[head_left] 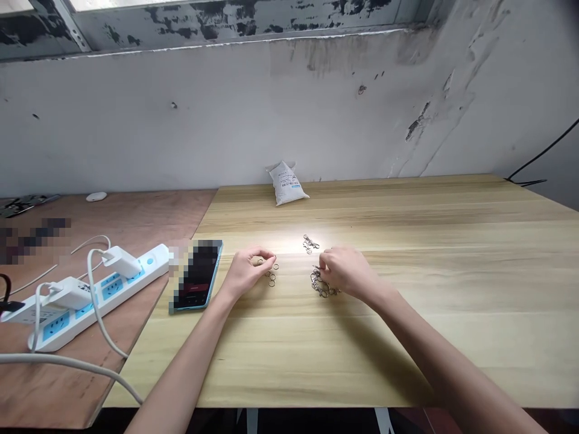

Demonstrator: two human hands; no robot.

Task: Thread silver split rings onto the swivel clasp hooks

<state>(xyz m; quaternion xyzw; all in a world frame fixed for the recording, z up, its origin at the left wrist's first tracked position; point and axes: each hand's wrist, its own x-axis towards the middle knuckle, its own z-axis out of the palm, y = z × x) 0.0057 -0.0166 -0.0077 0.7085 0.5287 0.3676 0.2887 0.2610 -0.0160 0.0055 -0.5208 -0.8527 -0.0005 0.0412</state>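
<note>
Through the head camera I see both hands low over the pale wooden table (452,253), each one at its own small group of metal parts. The left hand (246,271) is just beside the thin rings (272,277); its thumb and index fingertip come close together, but I cannot tell if a ring is pinched there. The right hand (344,271) bends over a pile of metal clasps (322,289), fingers curled in toward the thumb; whether they pinch one clasp, I cannot tell, because the hand covers it. I think rings and clasps lie apart so that they do not mix, and each hand has its kind within short reach. A smaller metal group (309,244) lies farther forward, between the hands, probably convenient for both. The phone (203,277) lies flat at the left, and the white packet (287,184) is near the wall, seemingly out of the arms' way.
</note>
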